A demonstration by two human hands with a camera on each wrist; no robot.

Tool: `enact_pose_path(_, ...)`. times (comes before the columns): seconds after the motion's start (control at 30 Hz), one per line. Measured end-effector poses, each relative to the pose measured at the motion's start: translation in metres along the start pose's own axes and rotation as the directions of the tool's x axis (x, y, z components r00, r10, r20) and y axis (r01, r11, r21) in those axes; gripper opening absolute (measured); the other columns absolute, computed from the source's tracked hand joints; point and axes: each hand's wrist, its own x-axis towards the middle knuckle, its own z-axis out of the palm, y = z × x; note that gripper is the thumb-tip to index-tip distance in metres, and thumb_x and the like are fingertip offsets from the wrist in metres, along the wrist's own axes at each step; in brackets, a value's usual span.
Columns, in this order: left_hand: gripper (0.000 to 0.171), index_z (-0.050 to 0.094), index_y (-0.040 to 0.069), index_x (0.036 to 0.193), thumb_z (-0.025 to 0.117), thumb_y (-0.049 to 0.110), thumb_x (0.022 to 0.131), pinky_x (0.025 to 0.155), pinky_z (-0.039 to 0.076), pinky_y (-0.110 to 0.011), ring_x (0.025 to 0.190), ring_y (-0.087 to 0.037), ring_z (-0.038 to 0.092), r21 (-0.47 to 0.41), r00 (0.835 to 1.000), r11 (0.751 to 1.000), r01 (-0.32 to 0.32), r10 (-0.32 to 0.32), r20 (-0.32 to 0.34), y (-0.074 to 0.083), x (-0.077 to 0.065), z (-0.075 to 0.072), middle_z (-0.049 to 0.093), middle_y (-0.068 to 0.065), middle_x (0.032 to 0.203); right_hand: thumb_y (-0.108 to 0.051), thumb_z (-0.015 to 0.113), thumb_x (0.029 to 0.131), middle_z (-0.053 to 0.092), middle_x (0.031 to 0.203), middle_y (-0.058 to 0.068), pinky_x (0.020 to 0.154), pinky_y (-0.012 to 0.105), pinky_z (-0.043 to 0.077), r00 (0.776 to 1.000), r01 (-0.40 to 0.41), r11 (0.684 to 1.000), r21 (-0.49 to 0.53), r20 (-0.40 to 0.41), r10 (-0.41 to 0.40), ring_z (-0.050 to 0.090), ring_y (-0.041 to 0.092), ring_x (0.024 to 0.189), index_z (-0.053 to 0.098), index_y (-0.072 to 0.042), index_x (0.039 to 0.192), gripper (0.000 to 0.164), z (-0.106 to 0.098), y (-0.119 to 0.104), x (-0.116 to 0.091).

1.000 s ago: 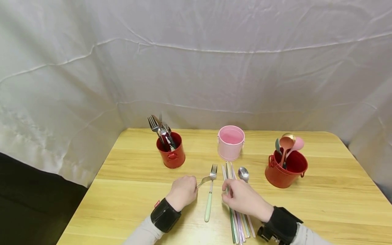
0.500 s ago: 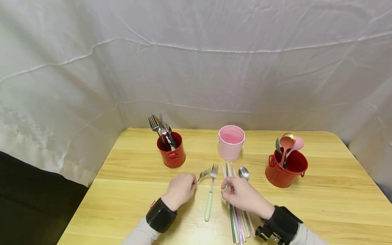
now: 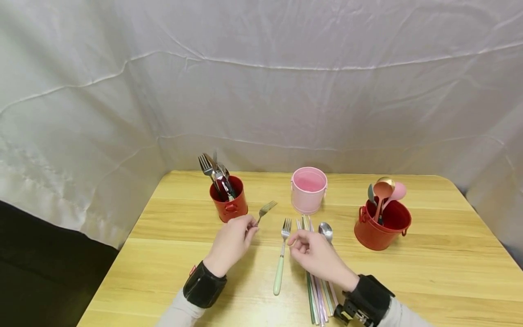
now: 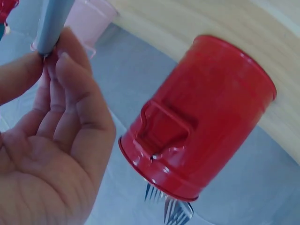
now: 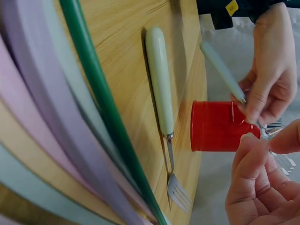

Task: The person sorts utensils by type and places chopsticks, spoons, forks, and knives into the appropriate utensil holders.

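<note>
While the left hand (image 3: pixel 230 240) pinches a metal fork with a smooth pale green handle (image 4: pixel 54 26) between thumb and fingertips, its prongs point away from the person, just beside a round red metal bucket (image 3: pixel 232 212). That fork is held clear of the tabletop (image 3: pixel 429 277), which is light, wood-grained and yellowish. The right hand (image 3: pixel 320 256) holds nothing; its fingers are loosely curled, with thumb and forefinger tips close together, above a bundle of slim sticks in green, lilac, pink and cream (image 3: pixel 319 304). A second fork with a pale green handle (image 3: pixel 278 274) lies flat between the two hands, prongs pointing away from the person. At the far end of the bundle lies a silver metal spoon (image 3: pixel 325 230), partly hidden by the right hand. Silver forks and other metal cutlery (image 3: pixel 206 165) stand in the red bucket. Farther back, a pale pink bucket (image 3: pixel 308 200) stands upright, and a wider red bucket (image 3: pixel 376 237) on the right holds coral, pink, gold and teal utensils (image 3: pixel 382 190).
</note>
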Motion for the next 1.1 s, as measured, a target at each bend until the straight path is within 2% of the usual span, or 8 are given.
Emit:
enact_pose_path(0.2,0.006,0.062,0.014,0.087,0.068,0.016,0.086,0.056,0.048,-0.025,0.061,-0.007,0.053,-0.122,0.998,0.992,0.020,-0.028,-0.064,0.001,0.009,-0.015,0.062,0.006,0.076,-0.004,0.056,0.086,0.061,0.075,0.004,0.056,0.025,0.047,0.997,-0.070,0.989,0.133,0.046,0.064,0.056,0.016,0.061,0.061,-0.006,0.100,0.015,0.003,-0.004,0.005)
enact_pose_path(0.33,0.005,0.064,0.009,0.089,0.067,0.012,0.087,0.057,0.050,-0.025,0.062,-0.006,0.055,-0.232,0.992,0.973,-0.008,-0.021,-0.122,0.001,0.017,-0.026,0.064,0.003,0.076,-0.003,0.054,0.088,0.062,0.079,0.014,0.059,0.032,0.053,0.996,-0.091,0.965,0.247,0.047,0.082,0.060,0.025,0.065,0.058,-0.004,0.102,0.014,0.002,-0.009,0.010)
enact_pose_path(0.47,0.005,0.064,0.006,0.090,0.066,0.009,0.087,0.055,0.050,-0.026,0.061,-0.007,0.056,-0.291,0.979,0.956,-0.042,-0.020,-0.205,-0.002,0.026,-0.035,0.066,-0.001,0.077,-0.004,0.055,0.089,0.062,0.084,0.014,0.066,0.040,0.056,0.996,-0.092,0.950,0.299,0.016,0.091,0.062,0.028,0.072,0.058,-0.004,0.103,0.014,0.002,-0.015,0.015)
enact_pose_path(0.6,0.006,0.064,0.007,0.091,0.064,0.012,0.089,0.056,0.051,-0.028,0.063,-0.009,0.059,-0.338,0.958,0.940,-0.041,-0.059,-0.282,-0.006,0.036,-0.046,0.067,-0.003,0.080,-0.003,0.056,0.089,0.063,0.087,0.015,0.064,0.038,0.056,0.999,-0.035,0.950,0.312,-0.023,0.044,0.063,0.030,0.074,0.058,-0.003,0.103,0.015,0.003,-0.019,0.021)
enact_pose_path(0.73,0.009,0.064,0.003,0.091,0.064,0.011,0.089,0.056,0.052,-0.033,0.065,-0.015,0.062,-0.381,0.917,0.923,-0.056,-0.103,-0.384,-0.001,0.044,-0.063,0.068,-0.009,0.082,0.002,0.054,0.087,0.064,0.083,0.013,0.061,0.030,0.054,0.997,0.045,0.954,0.298,-0.074,-0.024,0.062,0.027,0.071,0.059,-0.001,0.101,0.015,0.004,-0.034,0.026)
enact_pose_path(0.9,0.013,0.063,0.001,0.093,0.064,0.013,0.090,0.056,0.053,-0.029,0.065,-0.018,0.063,-0.374,0.858,0.924,-0.079,-0.128,-0.498,-0.010,0.054,-0.078,0.069,-0.009,0.085,0.008,0.053,0.086,0.064,0.081,0.016,0.059,0.025,0.051,0.995,0.058,0.954,0.295,-0.099,-0.030,0.063,0.031,0.070,0.059,0.003,0.099,0.015,0.003,-0.060,0.031)
enact_pose_path(0.97,0.016,0.063,0.002,0.092,0.064,0.018,0.090,0.055,0.050,-0.021,0.064,-0.016,0.062,-0.365,0.829,0.926,-0.090,-0.133,-0.543,-0.023,0.060,-0.077,0.069,-0.006,0.085,0.007,0.053,0.086,0.064,0.081,0.016,0.058,0.025,0.051,0.994,0.064,0.946,0.319,-0.106,-0.031,0.063,0.034,0.070,0.059,0.003,0.099,0.015,0.008,-0.055,0.035)
enact_pose_path(1.1,0.018,0.064,0.000,0.091,0.065,0.018,0.089,0.054,0.043,-0.016,0.063,-0.019,0.062,-0.370,0.779,0.926,-0.080,-0.174,-0.603,-0.031,0.066,-0.082,0.069,-0.009,0.083,0.006,0.055,0.086,0.065,0.082,0.014,0.060,0.026,0.052,0.993,0.079,0.928,0.364,-0.111,-0.041,0.063,0.037,0.072,0.058,0.001,0.102,0.016,0.017,-0.041,0.041)
